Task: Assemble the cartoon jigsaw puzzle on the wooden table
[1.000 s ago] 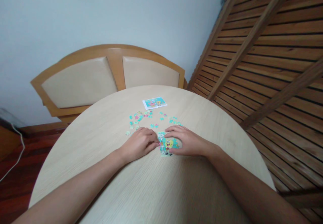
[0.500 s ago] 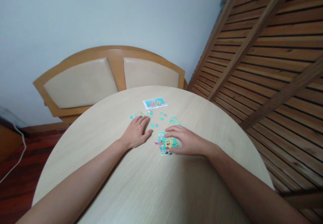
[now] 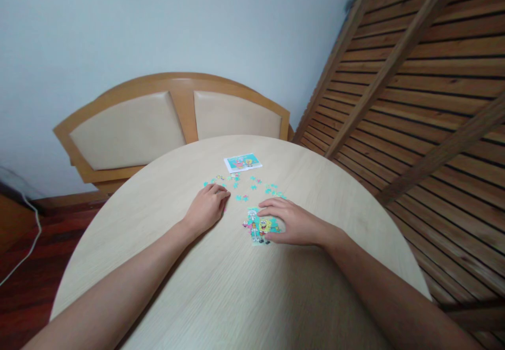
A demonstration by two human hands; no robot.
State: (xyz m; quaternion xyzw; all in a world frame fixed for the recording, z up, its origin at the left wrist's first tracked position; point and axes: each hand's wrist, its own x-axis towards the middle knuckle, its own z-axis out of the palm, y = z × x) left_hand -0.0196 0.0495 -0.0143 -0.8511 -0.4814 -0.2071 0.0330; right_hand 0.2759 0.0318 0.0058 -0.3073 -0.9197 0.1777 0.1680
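Observation:
A partly assembled jigsaw puzzle (image 3: 254,229) lies flat in front of me, showing a yellow sponge character and a pale green one. My right hand (image 3: 294,222) rests over its right side, thumb and fingers spread apart, covering part of the picture. To the left, my left hand (image 3: 208,205) is on the tabletop with its fingers curled together. A small pink bit of a puzzle piece (image 3: 224,210) peeks out by its thumb side; the fingers hide the rest. Beyond both hands, loose puzzle pieces (image 3: 253,187) are scattered, mostly turquoise.
A folded picture sheet (image 3: 242,162) with cartoon figures lies past the pieces on the round wooden table (image 3: 189,292). Behind the table stands a padded wooden backrest (image 3: 179,110). Slatted wood (image 3: 418,102) rises on the right; a white cable (image 3: 37,223) hangs at the left.
My left hand has drawn its outstretched fingers and thumb together, closing on a puzzle piece. Its fingertips have pulled back slightly, uncovering loose pieces. My right hand stays over the puzzle.

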